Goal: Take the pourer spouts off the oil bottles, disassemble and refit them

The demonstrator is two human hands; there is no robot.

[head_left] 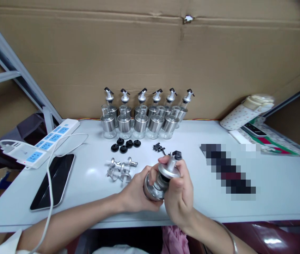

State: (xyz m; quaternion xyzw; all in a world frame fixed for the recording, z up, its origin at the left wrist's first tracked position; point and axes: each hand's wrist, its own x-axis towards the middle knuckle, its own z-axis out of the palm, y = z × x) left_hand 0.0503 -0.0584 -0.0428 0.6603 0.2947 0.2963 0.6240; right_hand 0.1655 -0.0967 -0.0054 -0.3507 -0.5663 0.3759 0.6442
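Observation:
Near the table's front edge, my left hand is wrapped round a glass bottle with a metal sleeve, tilted toward the right. My right hand grips the silver pourer with a black lever at the bottle's neck. Behind stand several bottles without pourers, and a back row of bottles fitted with pourers. Several black stoppers lie in front of them. Silver pourer parts are heaped left of my hands, and small black levers lie just beyond them.
At the left are a white power strip with a cable and a black tablet. A dotted flask leans at the back right near a dark phone. A cardboard wall closes off the back.

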